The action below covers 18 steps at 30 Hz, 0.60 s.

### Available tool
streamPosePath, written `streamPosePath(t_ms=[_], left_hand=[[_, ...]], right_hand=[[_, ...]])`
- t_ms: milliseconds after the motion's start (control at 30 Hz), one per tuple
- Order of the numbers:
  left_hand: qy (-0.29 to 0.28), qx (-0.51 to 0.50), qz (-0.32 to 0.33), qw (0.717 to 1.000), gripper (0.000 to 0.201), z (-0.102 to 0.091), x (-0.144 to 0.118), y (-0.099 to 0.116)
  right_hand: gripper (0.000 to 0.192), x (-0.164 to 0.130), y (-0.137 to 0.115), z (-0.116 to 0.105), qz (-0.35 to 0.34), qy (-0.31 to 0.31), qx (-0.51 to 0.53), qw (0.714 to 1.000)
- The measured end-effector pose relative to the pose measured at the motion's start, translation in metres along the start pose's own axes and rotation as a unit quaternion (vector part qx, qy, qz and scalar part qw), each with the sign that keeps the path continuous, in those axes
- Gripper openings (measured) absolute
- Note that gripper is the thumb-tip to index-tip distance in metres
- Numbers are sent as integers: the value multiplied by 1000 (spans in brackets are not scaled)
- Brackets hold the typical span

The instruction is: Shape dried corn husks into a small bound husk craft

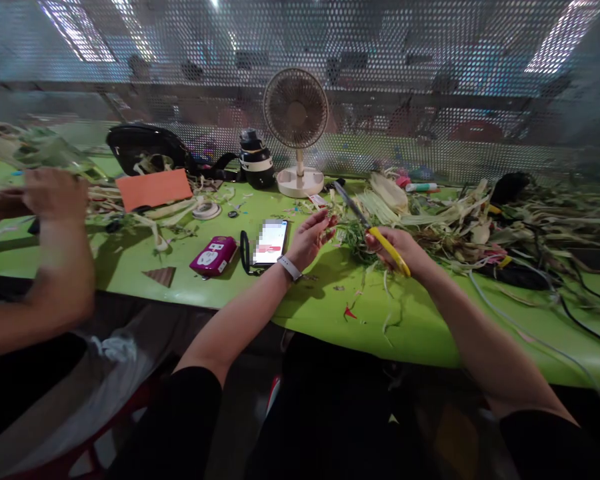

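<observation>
My right hand (397, 248) is closed around yellow-handled scissors (391, 251), their dark blade slanting up and to the left. Fine green plant strands (355, 237) lie between my hands, some against the right fingers. To the left, my left hand (307, 239) is raised above the table with its fingers bent together near the thumb. Whatever the fingertips hold is too small to make out. A phone (270, 243) with a lit screen lies beside my left wrist. Pale dried corn husks (387, 197) are heaped behind the right hand.
On the green table (300, 313) stand a fan (300, 180) and a black bottle (256, 163). A magenta pouch (214, 256), orange card (154, 190) and black bag (147, 147) are to the left. Cables (520, 330) cross the right side. Another person's hand (55, 190) works at far left.
</observation>
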<state>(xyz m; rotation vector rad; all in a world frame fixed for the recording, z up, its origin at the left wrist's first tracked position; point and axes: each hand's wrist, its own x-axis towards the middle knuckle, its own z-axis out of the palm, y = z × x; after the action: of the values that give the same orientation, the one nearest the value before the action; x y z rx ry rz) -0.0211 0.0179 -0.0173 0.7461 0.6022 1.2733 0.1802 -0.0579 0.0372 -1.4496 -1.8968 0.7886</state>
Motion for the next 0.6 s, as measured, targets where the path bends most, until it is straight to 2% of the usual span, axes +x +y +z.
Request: streamPosePath(t_ms=[67,200,333,500,600], left_hand=[[7,-6,-27,1000,18,0,0,2],[11,-12,-45,999,14,0,0,3],[7,-14,-14,1000,15,2,-1,1],[9,-8,32,999,17,2,1,-2],[20,-10,59,998,15,1,5,-2]], right_hand=[[58,4,6,-7,21,28,-16,999],[58,10,14,-10,67,11,-33,997],[58,11,15,-4,74,-14,-33,997],[52,5,14,-2,82,-79,62,992],[51,3,13,-3,96,-100,63,988]])
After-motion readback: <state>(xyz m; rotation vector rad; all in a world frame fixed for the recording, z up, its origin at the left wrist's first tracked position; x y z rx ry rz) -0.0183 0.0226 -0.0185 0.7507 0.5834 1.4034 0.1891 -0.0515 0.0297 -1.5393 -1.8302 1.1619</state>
